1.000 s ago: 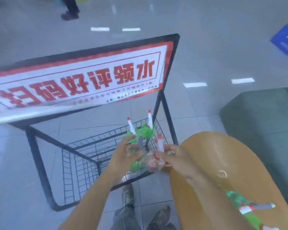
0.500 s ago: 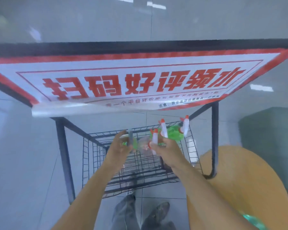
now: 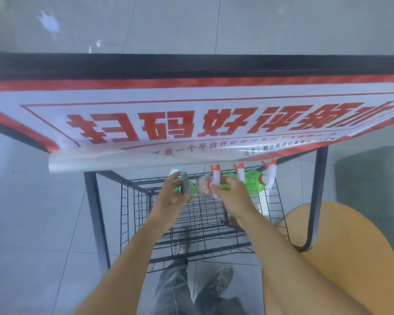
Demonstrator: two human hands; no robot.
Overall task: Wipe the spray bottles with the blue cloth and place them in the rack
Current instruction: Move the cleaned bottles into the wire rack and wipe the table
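Black wire mesh forms the rack, which sits directly below both hands, under a red-and-white sign that overhangs them from above.

Right hand: fingers curled around a clear spray bottle, gripping it at the neck where the white trigger head with its red tip rises above the knuckles. The clear body projects toward the left hand and is held over the open top of the rack.

Left hand: fingers curled, pinching a thin grey strip-like item that stands upright at the fingertips. A green object shows just behind it; whether this hand also grips that object cannot be determined. The grey item lies just beside the clear bottle's base; contact between them cannot be confirmed.

Green spray bottles, with white heads and red tips, lie just beyond the right hand, at the far right corner of the rack, close under the sign's lower edge. Their exact count is unclear.

A tan rounded surface lies to the right of the right forearm. Grey trouser legs and shoes stand on the tiled floor beneath the forearms.
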